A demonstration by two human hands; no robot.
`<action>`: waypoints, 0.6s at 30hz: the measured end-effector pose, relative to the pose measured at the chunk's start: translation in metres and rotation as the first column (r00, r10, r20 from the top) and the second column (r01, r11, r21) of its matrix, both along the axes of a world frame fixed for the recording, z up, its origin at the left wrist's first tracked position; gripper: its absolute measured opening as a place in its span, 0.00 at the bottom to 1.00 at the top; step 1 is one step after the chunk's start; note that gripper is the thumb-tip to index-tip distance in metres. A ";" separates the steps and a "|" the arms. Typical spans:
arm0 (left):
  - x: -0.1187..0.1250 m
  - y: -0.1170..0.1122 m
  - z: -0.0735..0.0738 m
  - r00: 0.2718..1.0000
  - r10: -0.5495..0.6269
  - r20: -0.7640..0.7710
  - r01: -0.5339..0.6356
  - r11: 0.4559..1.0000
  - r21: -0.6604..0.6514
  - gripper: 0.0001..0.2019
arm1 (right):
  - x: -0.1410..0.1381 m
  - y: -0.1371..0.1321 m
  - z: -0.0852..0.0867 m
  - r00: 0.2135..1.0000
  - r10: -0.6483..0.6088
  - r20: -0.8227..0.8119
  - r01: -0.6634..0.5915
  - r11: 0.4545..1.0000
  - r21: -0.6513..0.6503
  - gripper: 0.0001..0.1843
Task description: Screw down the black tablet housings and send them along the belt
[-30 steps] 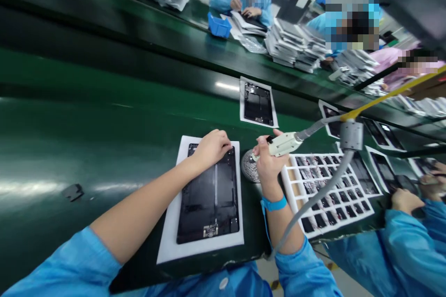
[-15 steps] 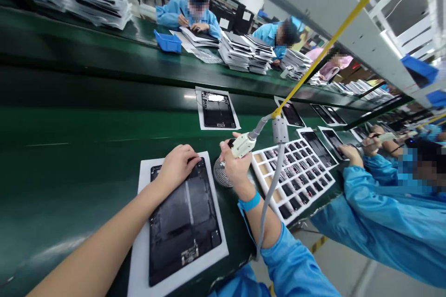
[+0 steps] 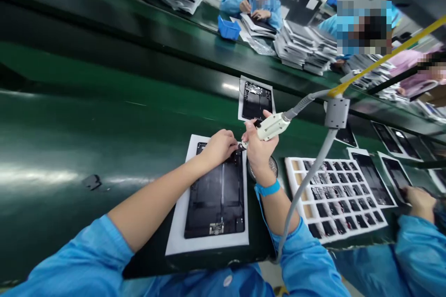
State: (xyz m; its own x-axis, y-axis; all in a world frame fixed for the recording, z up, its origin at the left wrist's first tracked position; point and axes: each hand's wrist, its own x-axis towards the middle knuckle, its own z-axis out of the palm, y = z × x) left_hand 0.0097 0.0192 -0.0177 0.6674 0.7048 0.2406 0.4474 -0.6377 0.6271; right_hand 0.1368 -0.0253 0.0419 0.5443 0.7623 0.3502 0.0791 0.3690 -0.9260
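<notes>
A black tablet back housing (image 3: pixel 216 197) lies in a white foam tray (image 3: pixel 181 222) on the green belt in front of me. My left hand (image 3: pixel 219 147) rests on the housing's far right corner, fingers curled down on it. My right hand (image 3: pixel 258 148) is closed around a white electric screwdriver (image 3: pixel 271 127), whose tip points left at that same corner beside my left fingers. A grey cable (image 3: pixel 306 181) runs from the tool past my right forearm. A round metal screw dish (image 3: pixel 272 165) sits partly hidden behind my right wrist.
A white compartment tray (image 3: pixel 336 195) of small dark parts lies to the right. Another housing in foam (image 3: pixel 256 100) sits farther along the belt. A co-worker's hand (image 3: pixel 420 202) works at the right. Stacks of trays (image 3: pixel 299 46), a blue bin (image 3: pixel 228 28) and seated people line the far bench.
My right hand has carried the screwdriver left from above the screw dish to the housing's far right corner. My left hand stays on that corner. The camera view has swung.
</notes>
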 end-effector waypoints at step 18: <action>-0.007 0.008 -0.006 0.999 -0.045 0.027 0.045 0.999 0.009 0.13 | -0.005 0.004 -0.023 0.999 0.018 -0.033 -0.021 0.994 -0.104 0.40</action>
